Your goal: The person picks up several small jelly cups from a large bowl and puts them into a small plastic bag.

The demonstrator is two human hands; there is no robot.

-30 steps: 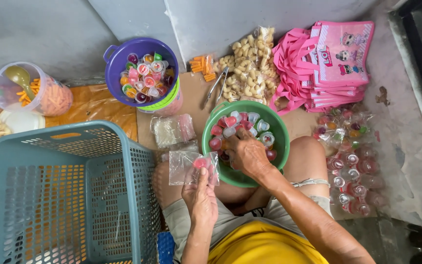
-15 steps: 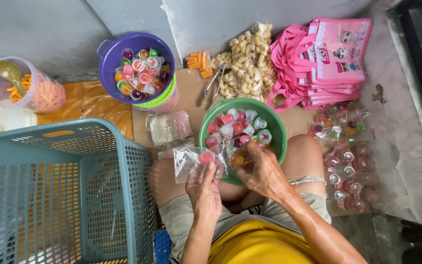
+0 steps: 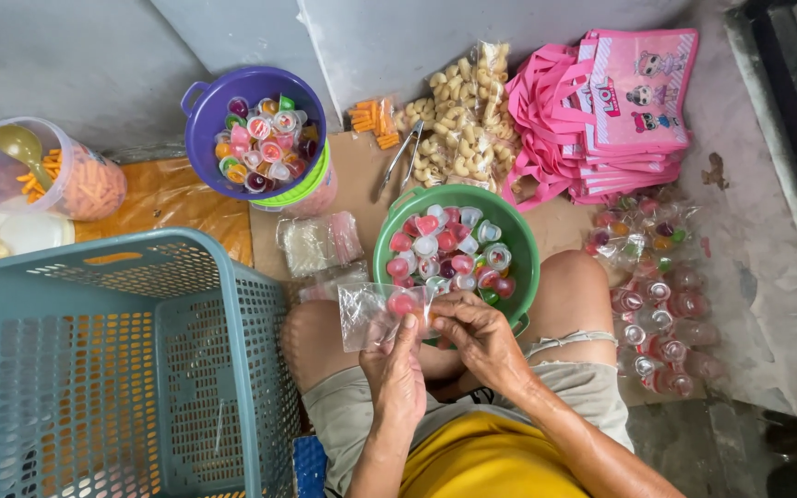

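My left hand holds a small clear plastic bag with a red jelly cup inside it. My right hand is at the bag's open right edge, its fingers closed on the mouth and on something small that I cannot make out. Both hands hover over my knees, just in front of a green bowl filled with several small jelly cups in red, pink and clear colours.
A blue-grey laundry basket stands at the left. A purple bucket of jelly cups, a clear tub of orange snacks, metal tongs, bagged cashew-shaped snacks, pink tote bags and filled clear packets surround the bowl.
My right hand left the green bowl with a jelly cup and came to the mouth of the bag held by my left hand. The camera view shifted slightly.
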